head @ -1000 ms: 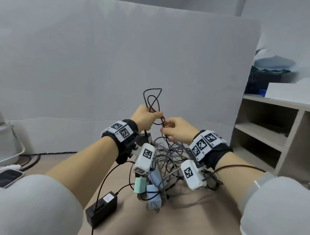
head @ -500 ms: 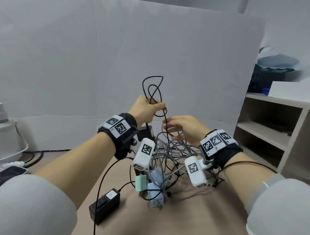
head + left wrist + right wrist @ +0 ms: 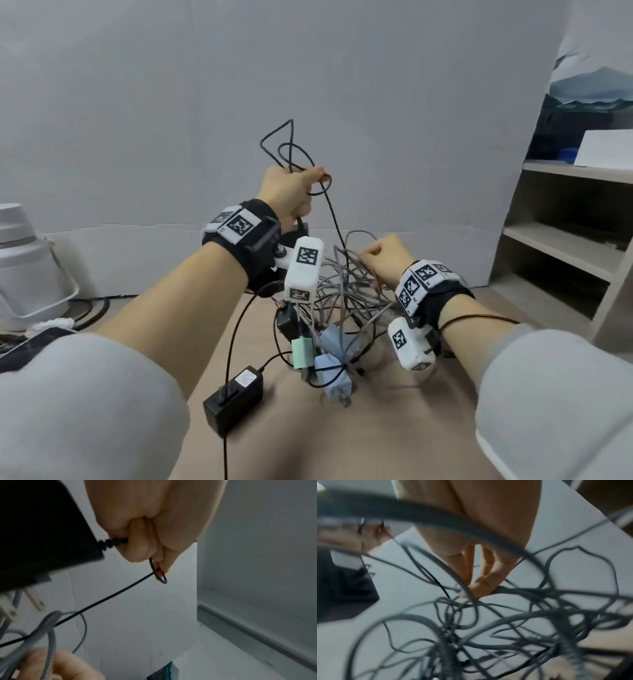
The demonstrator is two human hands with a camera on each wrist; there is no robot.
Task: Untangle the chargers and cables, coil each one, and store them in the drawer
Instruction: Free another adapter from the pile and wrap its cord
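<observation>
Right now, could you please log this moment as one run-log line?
left hand: holds black cable raised | right hand: pinches grey cables | drawer: not seen

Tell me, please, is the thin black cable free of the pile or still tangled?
Still tangled: the left hand lifts the black cable, which runs into the grey cable pile.

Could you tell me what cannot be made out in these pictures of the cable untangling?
- Drawer: in no view; only open shelves show.
- Black cable: its far end vanishes into the grey tangle, head view.
- Right hand: which grey cable it pinches is lost to blur, right wrist view.
- Black adapter by the left hand: cut off by the frame edge, left wrist view.
</observation>
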